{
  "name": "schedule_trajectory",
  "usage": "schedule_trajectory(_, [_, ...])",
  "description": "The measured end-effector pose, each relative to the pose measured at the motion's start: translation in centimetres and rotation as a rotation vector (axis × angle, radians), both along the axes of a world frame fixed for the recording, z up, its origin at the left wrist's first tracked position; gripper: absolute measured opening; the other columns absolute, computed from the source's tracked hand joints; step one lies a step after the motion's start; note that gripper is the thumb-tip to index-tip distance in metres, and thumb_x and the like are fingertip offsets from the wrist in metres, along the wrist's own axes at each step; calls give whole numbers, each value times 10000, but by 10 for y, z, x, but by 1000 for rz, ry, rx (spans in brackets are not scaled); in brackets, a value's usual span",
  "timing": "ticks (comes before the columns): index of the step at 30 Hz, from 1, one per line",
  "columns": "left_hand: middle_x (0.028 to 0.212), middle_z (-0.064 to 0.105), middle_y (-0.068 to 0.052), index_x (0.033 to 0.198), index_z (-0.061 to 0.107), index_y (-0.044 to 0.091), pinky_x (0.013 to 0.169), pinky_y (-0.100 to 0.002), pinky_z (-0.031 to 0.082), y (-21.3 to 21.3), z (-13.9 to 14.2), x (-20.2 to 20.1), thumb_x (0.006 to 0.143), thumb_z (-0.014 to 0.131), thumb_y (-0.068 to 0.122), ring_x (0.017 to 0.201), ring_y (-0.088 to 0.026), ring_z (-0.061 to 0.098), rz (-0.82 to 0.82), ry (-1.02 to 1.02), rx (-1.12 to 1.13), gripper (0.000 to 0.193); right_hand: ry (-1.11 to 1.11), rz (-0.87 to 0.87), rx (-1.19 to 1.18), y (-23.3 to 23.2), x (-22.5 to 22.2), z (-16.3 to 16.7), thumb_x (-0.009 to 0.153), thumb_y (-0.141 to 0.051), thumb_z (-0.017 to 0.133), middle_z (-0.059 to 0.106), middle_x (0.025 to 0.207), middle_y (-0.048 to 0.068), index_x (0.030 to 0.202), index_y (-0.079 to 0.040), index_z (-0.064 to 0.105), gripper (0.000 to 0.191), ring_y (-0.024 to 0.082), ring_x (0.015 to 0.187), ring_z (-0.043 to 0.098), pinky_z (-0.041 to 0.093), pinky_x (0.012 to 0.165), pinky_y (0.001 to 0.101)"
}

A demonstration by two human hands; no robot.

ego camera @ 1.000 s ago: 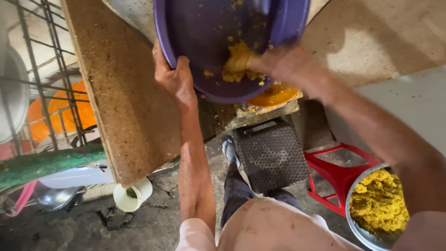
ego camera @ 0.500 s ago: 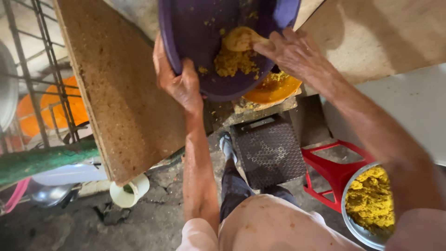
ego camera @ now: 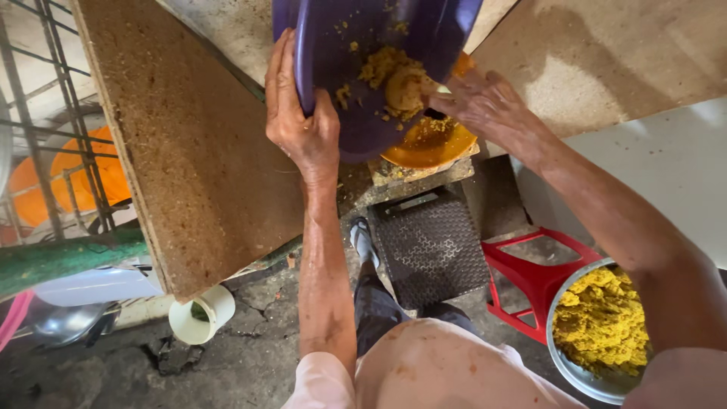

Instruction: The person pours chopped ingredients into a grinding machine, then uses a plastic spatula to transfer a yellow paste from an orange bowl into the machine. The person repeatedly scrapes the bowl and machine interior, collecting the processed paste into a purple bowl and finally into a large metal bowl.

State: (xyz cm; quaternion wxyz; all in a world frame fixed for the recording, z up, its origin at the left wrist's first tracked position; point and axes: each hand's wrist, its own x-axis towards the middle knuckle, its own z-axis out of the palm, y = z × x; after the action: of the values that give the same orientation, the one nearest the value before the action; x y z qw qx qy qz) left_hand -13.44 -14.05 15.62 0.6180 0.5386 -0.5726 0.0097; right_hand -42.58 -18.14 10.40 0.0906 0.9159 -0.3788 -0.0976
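Note:
My left hand (ego camera: 301, 125) grips the rim of a purple plastic basin (ego camera: 356, 83), which is tilted steeply over an orange funnel-like bowl (ego camera: 432, 144). My right hand (ego camera: 485, 106) reaches into the basin, its fingers against a lump of yellow crumbly mash (ego camera: 394, 79) stuck to the inside. Bits of the mash cling to the basin wall. The orange bowl sits on a small block just below the basin's lip.
A rough chipboard panel (ego camera: 182, 136) leans at the left. A metal bowl of yellow mash (ego camera: 602, 326) rests on a red plastic stool (ego camera: 530, 273) at lower right. A black textured box (ego camera: 432, 246) stands below. A white pipe end (ego camera: 198, 314) and wire rack (ego camera: 53, 113) are left.
The basin has tipped further and shifted right over the orange bowl. My right hand has pushed the yellow mash lower toward the basin's lip.

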Motion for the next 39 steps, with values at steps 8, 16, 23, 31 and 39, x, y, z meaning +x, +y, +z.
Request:
schedule_trajectory(8, [1499,592,-72,1456,587,152,1107,-346,527,4,15,-5,905,594,-196,1365,-255,611,-29,-40,-7,651,-76,-34,-12,28,-29,16,816,31,682,618,1396,107,1621,-358,336,959,292,1211,635,510,1044,500])
schedule_trajectory(16, [1483,586,-45,1474,580,178,1099,-324,537,18,34,1,908,683,-172,1362,-240,621,-3,-62,28,674,102,-58,-2,23,-32,32,817,111,665,670,1233,94,1624,-321,369,962,243,1102,668,574,992,416])
schedule_trajectory(23, [1535,555,-41,1491,553,174,1052,-326,549,7,13,29,947,684,-149,1445,-264,572,91,-146,15,646,-209,-256,371,31,-19,57,830,92,593,646,1152,167,1609,-307,340,911,235,763,636,600,560,289])
schedule_trajectory(31, [1552,540,-33,1507,539,170,1015,-285,585,3,0,39,972,602,-184,1423,-231,602,68,-110,13,645,-130,-137,319,39,1,22,944,28,599,676,974,110,1641,-355,298,851,147,558,569,510,370,215])
schedule_trajectory(39, [1548,554,-31,1495,558,162,1059,-302,568,12,12,35,941,581,-184,1376,-204,614,34,-54,39,655,-254,-348,246,21,-29,-1,926,-55,687,668,1080,193,1560,-182,382,715,208,628,621,531,421,277])
